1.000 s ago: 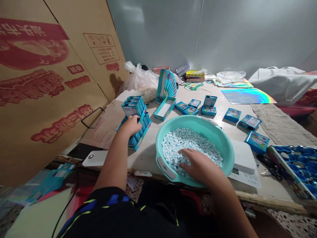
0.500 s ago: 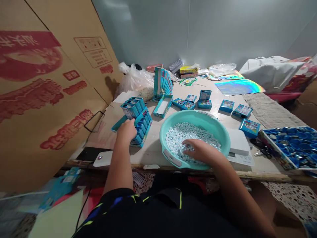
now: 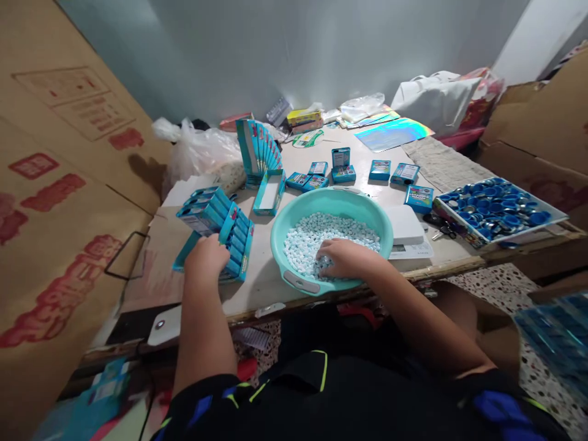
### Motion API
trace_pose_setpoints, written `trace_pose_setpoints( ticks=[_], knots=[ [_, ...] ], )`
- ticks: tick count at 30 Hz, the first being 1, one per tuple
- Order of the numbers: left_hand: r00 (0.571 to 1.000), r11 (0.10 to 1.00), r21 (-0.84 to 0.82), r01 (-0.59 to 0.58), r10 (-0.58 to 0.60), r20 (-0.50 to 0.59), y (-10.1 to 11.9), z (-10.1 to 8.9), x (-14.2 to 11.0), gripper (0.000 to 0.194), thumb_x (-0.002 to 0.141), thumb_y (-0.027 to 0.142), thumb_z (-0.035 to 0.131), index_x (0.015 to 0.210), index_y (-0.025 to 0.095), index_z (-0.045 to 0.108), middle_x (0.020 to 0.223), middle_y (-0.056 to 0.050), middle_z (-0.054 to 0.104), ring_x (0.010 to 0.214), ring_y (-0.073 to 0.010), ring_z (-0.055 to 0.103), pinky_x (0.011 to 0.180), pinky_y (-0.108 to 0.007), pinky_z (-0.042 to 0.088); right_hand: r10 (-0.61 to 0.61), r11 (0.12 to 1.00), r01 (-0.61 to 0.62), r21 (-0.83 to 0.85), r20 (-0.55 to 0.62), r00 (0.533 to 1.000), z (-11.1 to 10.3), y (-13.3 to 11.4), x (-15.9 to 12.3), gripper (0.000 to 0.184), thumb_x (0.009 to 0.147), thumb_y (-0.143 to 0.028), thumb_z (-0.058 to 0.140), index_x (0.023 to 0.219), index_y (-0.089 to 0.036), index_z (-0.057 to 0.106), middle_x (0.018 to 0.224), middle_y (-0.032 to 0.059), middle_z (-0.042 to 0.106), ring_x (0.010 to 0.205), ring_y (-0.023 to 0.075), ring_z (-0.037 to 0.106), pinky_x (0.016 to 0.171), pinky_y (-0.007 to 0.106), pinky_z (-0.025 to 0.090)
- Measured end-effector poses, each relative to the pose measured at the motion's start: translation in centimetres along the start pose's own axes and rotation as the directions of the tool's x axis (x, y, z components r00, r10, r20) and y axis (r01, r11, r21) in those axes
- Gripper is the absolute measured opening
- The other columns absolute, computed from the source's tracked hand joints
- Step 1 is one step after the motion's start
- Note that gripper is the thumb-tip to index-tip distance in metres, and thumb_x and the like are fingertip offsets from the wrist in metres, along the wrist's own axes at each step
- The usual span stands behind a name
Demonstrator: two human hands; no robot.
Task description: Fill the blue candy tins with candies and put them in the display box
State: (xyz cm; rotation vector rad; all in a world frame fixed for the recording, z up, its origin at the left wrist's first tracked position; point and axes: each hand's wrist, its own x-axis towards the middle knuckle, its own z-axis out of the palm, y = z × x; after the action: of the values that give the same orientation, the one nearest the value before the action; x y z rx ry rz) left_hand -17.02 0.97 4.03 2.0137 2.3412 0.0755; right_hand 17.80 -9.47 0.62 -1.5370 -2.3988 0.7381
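While the right hand rested among white pellets in the teal basin, fingertips buried, grip unclear, the left hand was at blue packs in a display box, hold hidden. Packs already stood boxed; many pellets lay loose, work apparently unfinished.

A pale tabletop with a worn front edge spans the middle of the frame. At its centre stands a turquoise basin, with a white scale partly behind its right side. Left of centre sit a blue display box, an open blue tray and fanned blue cartons. Small blue boxes lie behind the basin. Toward the right are a tray of blue caps and a grey cloth; a shiny iridescent sheet lies upper right of centre.
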Motion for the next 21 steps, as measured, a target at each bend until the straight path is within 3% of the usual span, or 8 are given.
trace_pose_setpoints(
  ticks=[2,4,7,10,12,15,18,21],
  knots=[
    [0.999,0.999,-0.015,-0.034,0.035,0.031,-0.2,-0.8,-0.2,0.007,0.078,0.026,0.063,0.083,0.021,0.064,0.095,-0.017,0.07,0.099,-0.0411,0.071,0.089,-0.052,0.058,-0.031,0.999,0.032,-0.01,0.028,0.999,0.0,-0.3,-0.1,0.033,0.091,-0.038,0.072,0.119,-0.021,0.079,0.12,0.0124,0.075,0.115,0.0304,0.07,0.101,0.038,0.052],
    [0.994,0.997,-0.072,-0.039,0.031,-0.106,0.3,-1.5,-1.5,0.011,0.079,0.032,0.064,0.085,0.023,0.059,0.093,-0.014,0.065,0.105,-0.0411,0.068,0.093,-0.054,0.058,-0.043,0.999,0.043,0.011,-0.009,0.999,-0.2,-0.6,0.1,0.037,0.096,-0.039,0.067,0.126,-0.02,0.076,0.126,0.0142,0.073,0.115,0.0307,0.07,0.101,0.041,0.052],
    [0.775,0.91,-0.375,-0.178,-0.105,-0.623,3.6,-2.0,-4.8,0.021,0.088,0.043,0.061,0.087,0.028,0.046,0.091,-0.007,0.056,0.106,-0.0344,0.065,0.099,-0.054,0.057,-0.095,0.995,0.1,0.018,-0.196,0.976,-1.9,-0.3,0.9,0.04,0.102,-0.039,0.059,0.137,-0.023,0.069,0.152,0.0143,0.06,0.132,0.0315,0.063,0.113,0.048,0.047],
    [0.736,0.693,-0.537,-0.48,-0.015,-0.677,9.7,-1.7,-7.5,0.027,0.098,0.043,0.055,0.082,0.029,0.039,0.084,-0.002,0.05,0.083,-0.0255,0.061,0.085,-0.046,0.058,-0.064,0.997,0.073,0.004,-0.449,0.891,-5.8,3.1,2.4,0.037,0.106,-0.033,0.049,0.137,-0.025,0.068,0.157,0.0113,0.056,0.143,0.0301,0.053,0.121,0.05,0.039],
    [0.736,0.595,-0.472,-0.65,0.34,-0.585,13.9,-0.9,-8.0,0.025,0.098,0.04,0.058,0.082,0.028,0.043,0.087,-0.003,0.055,0.087,-0.0251,0.061,0.088,-0.045,0.056,0.094,0.995,-0.084,0.045,-0.595,0.798,-8.7,7.2,3.4,0.04,0.105,-0.024,0.043,0.137,-0.022,0.067,0.153,0.0127,0.058,0.143,0.0296,0.052,0.121,0.048,0.038],
    [0.639,0.527,-0.478,-0.703,0.763,-0.1,18.2,0.8,-6.8,0.009,0.096,0.035,0.06,0.094,0.027,0.056,0.107,-0.008,0.066,0.113,-0.0269,0.063,0.107,-0.043,0.051,0.498,0.862,-0.449,0.234,-0.556,0.666,-11.2,14.0,4.8,0.051,0.102,-0.017,0.036,0.15,-0.013,0.053,0.159,0.0188,0.05,0.15,0.0301,0.044,0.123,0.045,0.035],
    [0.53,0.631,-0.44,-0.639,0.775,0.343,18.9,2.6,-5.1,0.021,0.09,0.035,0.068,0.107,0.024,0.063,0.121,-0.011,0.067,0.125,-0.031,0.062,0.111,-0.045,0.049,0.56,0.828,-0.494,0.266,-0.361,0.745,-10.3,18.5,6.2,0.054,0.091,-0.027,0.066,0.141,-0.008,0.061,0.15,0.0252,0.058,0.136,0.0358,0.057,0.113,0.044,0.045],
    [0.484,0.657,-0.41,-0.633,0.749,0.453,18.0,3.6,-4.3,0.026,0.084,0.034,0.073,0.107,0.023,0.067,0.125,-0.011,0.067,0.126,-0.0337,0.061,0.109,-0.047,0.05,0.522,0.845,-0.454,0.284,-0.249,0.816,-7.5,20.1,7.4,0.051,0.078,-0.029,0.081,0.124,-0.014,0.07,0.142,0.0211,0.065,0.125,0.032,0.062,0.106,0.038,0.047]
  ],
)
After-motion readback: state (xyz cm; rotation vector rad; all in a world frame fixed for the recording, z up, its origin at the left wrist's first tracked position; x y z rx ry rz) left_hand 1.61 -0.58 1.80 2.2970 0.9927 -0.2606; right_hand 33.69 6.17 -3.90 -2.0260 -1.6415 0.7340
